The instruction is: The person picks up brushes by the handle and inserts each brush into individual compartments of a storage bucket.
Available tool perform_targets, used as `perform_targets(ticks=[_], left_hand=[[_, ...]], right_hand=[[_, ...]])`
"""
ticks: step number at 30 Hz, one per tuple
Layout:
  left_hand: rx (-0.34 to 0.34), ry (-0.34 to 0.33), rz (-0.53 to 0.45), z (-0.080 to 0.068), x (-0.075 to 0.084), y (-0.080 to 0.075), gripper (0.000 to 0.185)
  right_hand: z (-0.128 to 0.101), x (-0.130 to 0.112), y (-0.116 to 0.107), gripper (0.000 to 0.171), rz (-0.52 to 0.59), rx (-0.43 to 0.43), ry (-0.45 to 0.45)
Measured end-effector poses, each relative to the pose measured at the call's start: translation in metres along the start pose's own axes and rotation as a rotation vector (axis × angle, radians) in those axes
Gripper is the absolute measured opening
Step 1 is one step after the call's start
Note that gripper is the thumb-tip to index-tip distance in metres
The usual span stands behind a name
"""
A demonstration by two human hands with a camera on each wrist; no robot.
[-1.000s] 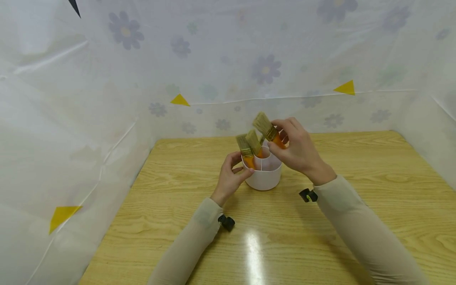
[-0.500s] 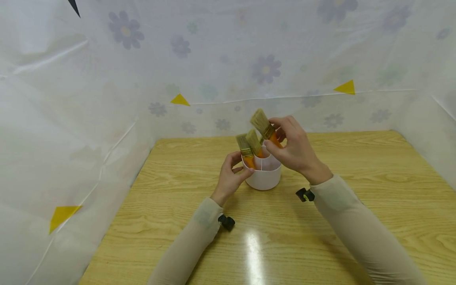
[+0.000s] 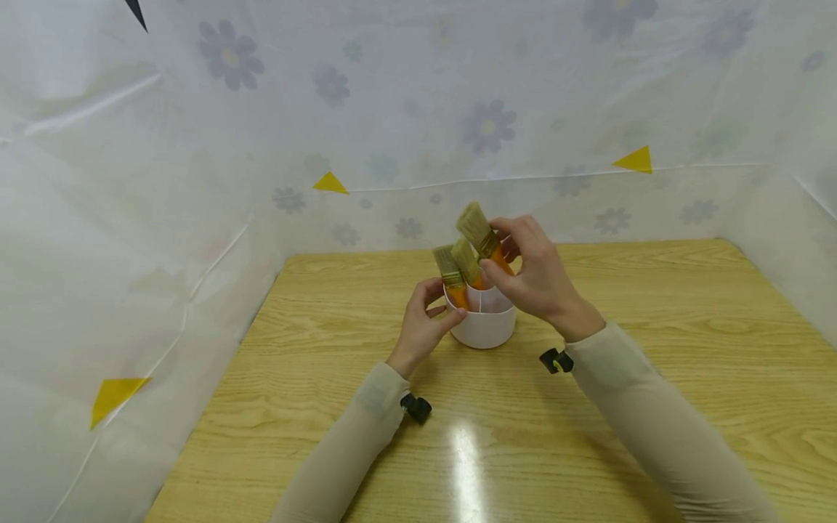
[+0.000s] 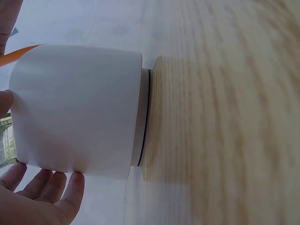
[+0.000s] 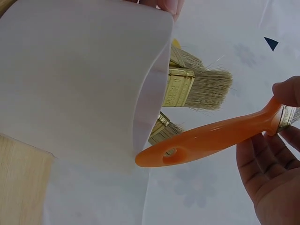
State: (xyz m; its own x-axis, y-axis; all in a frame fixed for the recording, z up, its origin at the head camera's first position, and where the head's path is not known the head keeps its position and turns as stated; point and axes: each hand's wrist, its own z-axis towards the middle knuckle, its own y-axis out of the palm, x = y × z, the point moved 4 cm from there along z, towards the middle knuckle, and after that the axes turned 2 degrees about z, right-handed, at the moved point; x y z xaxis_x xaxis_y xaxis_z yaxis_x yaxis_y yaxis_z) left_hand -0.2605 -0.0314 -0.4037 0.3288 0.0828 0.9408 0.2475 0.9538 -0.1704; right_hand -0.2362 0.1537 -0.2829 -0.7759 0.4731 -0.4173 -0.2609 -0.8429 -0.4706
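Observation:
A white round divided holder (image 3: pixel 484 332) stands on the wooden table. My left hand (image 3: pixel 421 327) grips its left side, thumb at the front rim and fingers (image 4: pixel 72 192) spread along its wall. My right hand (image 3: pixel 539 280) pinches a flat paintbrush (image 5: pixel 211 140) near its metal band, bristles up and leaning left. The orange handle's end is right at the holder's rim in the right wrist view. Other paintbrushes stand bristles up in the holder, one at the left (image 3: pixel 451 272) and another beside it (image 3: pixel 464 258). A smaller brush head (image 5: pixel 161 129) shows lower at the opening.
The wood-grain table (image 3: pixel 314 450) reaches back to a pale flowered plastic sheet (image 3: pixel 392 109), which also hangs at both sides. Yellow triangles (image 3: pixel 634 160) mark the sheet. Each sleeve carries a small black wrist camera (image 3: pixel 416 408).
My right hand has moved a little left with the paintbrush, bringing it over the holder; it rose slightly and then dipped. The left hand and the holder have stayed put.

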Motion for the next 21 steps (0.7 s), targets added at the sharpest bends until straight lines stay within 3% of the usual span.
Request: perform_targets(ticks=[9, 21], left_hand=[[-0.04, -0.002, -0.015, -0.008, 0.031, -0.001, 0.058], [-0.043, 0.006, -0.021, -0.008, 0.033, -0.001, 0.058]], right_hand=[[-0.003, 0.0, 0.004, 0.048, -0.016, -0.012, -0.022], [-0.001, -0.002, 0.006, 0.049, 0.012, 0.007, -0.05]])
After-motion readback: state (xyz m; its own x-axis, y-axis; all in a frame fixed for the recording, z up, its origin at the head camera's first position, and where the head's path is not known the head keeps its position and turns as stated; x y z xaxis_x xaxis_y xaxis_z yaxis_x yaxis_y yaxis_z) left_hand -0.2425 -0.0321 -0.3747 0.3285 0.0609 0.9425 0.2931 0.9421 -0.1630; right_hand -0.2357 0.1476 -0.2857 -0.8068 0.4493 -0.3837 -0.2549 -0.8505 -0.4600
